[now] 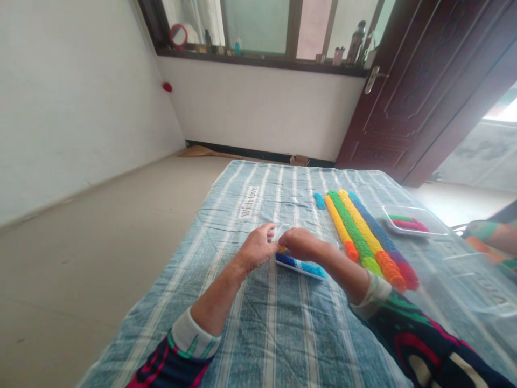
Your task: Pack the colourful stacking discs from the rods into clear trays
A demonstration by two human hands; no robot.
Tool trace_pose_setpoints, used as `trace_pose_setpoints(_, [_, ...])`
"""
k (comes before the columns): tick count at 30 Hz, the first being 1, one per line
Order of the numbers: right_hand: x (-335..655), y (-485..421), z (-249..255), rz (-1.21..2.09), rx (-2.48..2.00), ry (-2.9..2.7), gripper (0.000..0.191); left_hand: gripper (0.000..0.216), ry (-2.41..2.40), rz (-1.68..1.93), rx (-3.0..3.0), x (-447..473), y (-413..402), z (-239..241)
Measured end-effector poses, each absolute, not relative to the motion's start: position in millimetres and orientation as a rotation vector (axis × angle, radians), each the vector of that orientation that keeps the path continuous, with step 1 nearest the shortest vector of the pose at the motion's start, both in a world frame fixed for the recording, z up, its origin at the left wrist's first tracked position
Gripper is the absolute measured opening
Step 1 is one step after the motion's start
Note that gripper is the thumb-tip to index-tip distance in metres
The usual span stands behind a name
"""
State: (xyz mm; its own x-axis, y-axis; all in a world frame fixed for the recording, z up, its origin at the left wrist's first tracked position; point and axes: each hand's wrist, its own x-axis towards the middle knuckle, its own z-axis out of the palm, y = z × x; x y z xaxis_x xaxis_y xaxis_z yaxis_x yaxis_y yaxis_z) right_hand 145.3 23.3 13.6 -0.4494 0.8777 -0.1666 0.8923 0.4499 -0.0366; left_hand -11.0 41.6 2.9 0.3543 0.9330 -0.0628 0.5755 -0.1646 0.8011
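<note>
A clear plastic box [301, 274] lies on the cloth in front of me, with dark blue and light blue ribbed rolls [311, 268] along its near side. My left hand [258, 247] is at the box's left end, its fingers curled and the thumb by the rim. Over the box, my right hand [301, 243] is closed, palm down. Something small and yellow-orange [281, 249] shows at its fingertips, close to my left thumb. To the right lie long ribbed rows in yellow, green and blue [351, 231], perhaps stacked hair ties, with orange, lime and magenta near ends.
A short blue piece [319, 201] lies beside the rows. Farther right stands a clear box [416, 231] with green and pink rolls, and another clear container [480, 285]. Striped cloth [242, 334] covers the table. At the right edge another person's arm [495, 237] shows.
</note>
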Motion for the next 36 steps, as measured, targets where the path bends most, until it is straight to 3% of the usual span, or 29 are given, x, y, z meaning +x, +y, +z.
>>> trace_pose_setpoints(11, [148.2, 25.9, -5.6, -0.363, 1.816, 2.619, 0.023, 0.053, 1.255, 0.605, 1.858, -3.8, 42.0, -9.7])
trace_pose_setpoints(24, [146.6, 33.3, -22.5, -0.636, 2.143, 2.694, 0.020, 0.015, 1.385, 0.599, 2.010, 2.3, 38.6, -9.4])
trace_pose_setpoints(36, [143.5, 33.9, -16.0, -0.742, 2.201, 2.704, 0.016, 0.015, 1.530, 0.434, 2.058, 8.5, 50.3, -8.6])
